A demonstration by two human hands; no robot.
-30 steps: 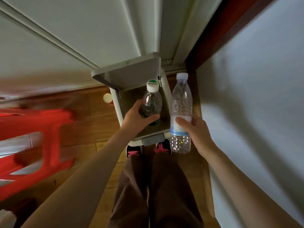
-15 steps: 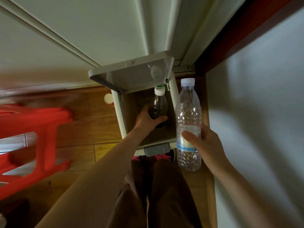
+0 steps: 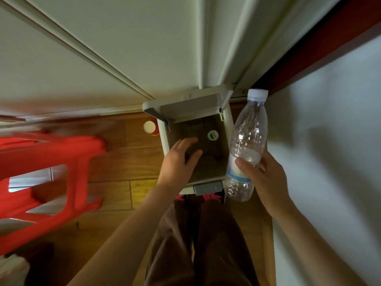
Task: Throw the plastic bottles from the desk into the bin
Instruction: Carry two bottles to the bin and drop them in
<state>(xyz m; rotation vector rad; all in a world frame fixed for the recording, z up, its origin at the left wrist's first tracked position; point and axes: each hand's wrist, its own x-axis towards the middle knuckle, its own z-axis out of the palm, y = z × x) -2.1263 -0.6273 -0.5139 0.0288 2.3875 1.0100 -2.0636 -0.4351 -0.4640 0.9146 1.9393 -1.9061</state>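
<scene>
A white pedal bin (image 3: 226,129) stands on the floor with its lid (image 3: 189,106) raised. Deep inside it lies a small dark bottle (image 3: 212,135), of which mostly the white and green cap shows. My left hand (image 3: 181,159) hovers over the bin's opening with fingers spread and holds nothing. My right hand (image 3: 266,180) grips a clear plastic bottle (image 3: 247,145) with a white cap and a blue-edged label, upright, just right of the bin's rim.
A red plastic stool (image 3: 47,174) stands on the wooden floor at the left. A small white-capped object (image 3: 149,127) sits beside the bin's left wall. A pale wall (image 3: 329,162) runs close on the right, a white door behind the bin. My legs and shoes are below the bin's pedal.
My left hand has let go of the small dark bottle, which has dropped into the bin. The clear bottle in my right hand has shifted slightly right and tilted.
</scene>
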